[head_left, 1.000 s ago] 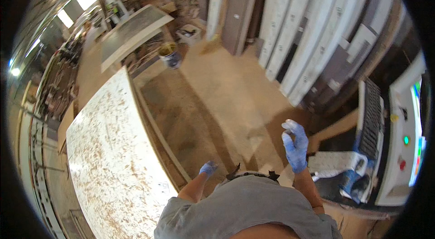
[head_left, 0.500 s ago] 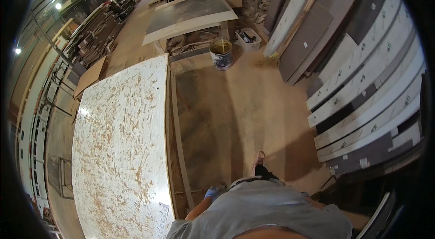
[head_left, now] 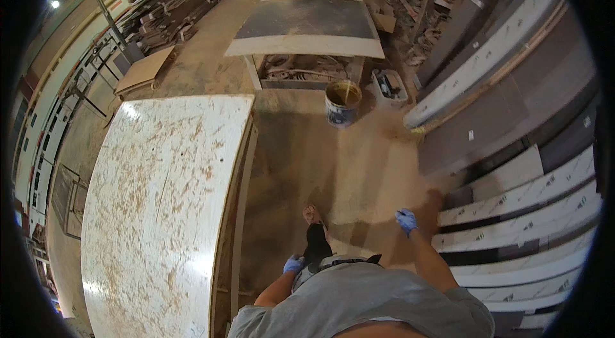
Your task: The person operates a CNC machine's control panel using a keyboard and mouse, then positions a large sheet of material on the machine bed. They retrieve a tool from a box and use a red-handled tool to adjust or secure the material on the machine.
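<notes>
My left hand (head_left: 294, 264), in a blue glove, hangs low beside my left thigh, near the side of a large white worktable (head_left: 154, 203). It is small and partly turned away, so its finger pose is unclear; no object shows in it. My right hand (head_left: 406, 221), also gloved in blue, is held forward and out to the right over the floor. Its fingers look curled together with nothing visible in them. The worktable's white top is scuffed with brown marks. One bare foot (head_left: 312, 214) is stepping forward on the dusty floor.
Ahead stands a low table (head_left: 304, 21) with a dark top and scrap wood beneath. Before it are a paint bucket (head_left: 343, 104) and a white bin (head_left: 389, 87). Long wrapped panels (head_left: 519, 200) are stacked along the right. Boards (head_left: 170, 15) are piled at far left.
I have moved forward, so the low table and bucket look nearer. My right hand has swung out into view, and my left hand has shifted slightly. The leading foot is now further left.
</notes>
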`<state>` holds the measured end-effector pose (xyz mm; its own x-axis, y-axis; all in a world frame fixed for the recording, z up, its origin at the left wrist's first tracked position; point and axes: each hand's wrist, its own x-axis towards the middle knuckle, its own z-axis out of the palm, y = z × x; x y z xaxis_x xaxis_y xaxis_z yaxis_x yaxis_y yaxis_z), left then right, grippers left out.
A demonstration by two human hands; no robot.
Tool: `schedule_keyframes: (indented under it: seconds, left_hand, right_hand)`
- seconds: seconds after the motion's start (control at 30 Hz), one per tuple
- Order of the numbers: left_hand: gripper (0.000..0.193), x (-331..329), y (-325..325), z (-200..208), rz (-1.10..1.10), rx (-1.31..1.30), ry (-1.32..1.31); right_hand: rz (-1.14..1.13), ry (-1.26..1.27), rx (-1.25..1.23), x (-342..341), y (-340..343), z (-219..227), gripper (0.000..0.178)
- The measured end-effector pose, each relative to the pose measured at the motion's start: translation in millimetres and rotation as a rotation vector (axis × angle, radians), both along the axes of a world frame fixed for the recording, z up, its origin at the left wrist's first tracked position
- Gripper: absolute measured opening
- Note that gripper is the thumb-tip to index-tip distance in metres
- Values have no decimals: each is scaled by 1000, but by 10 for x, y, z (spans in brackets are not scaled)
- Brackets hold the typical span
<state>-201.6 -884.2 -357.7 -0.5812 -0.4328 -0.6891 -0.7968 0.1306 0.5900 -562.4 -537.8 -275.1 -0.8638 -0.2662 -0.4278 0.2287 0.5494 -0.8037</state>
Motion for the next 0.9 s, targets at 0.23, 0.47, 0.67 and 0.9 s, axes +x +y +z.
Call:
schedule_keyframes:
  seconds: [0.23,0.47,0.67,0.9]
  left_hand:
    - [53,-1437,-1649,-154,-86,-66,-32]
    - [46,-3138,-2955,400,-39,-143,132]
    - [43,-4428,-3562,459,105,-69,246]
    - [45,-5516,-4422,402,-171,-36,101]
  right_hand:
    - [232,157,-65,-946,-2035,132,22]
    - [508,-197,526,-1879,-1796,-653,29]
    - [397,-93,696,-3135,-2054,-1053,31]
    - [178,-150,364,-6060,-4470,-731,24]
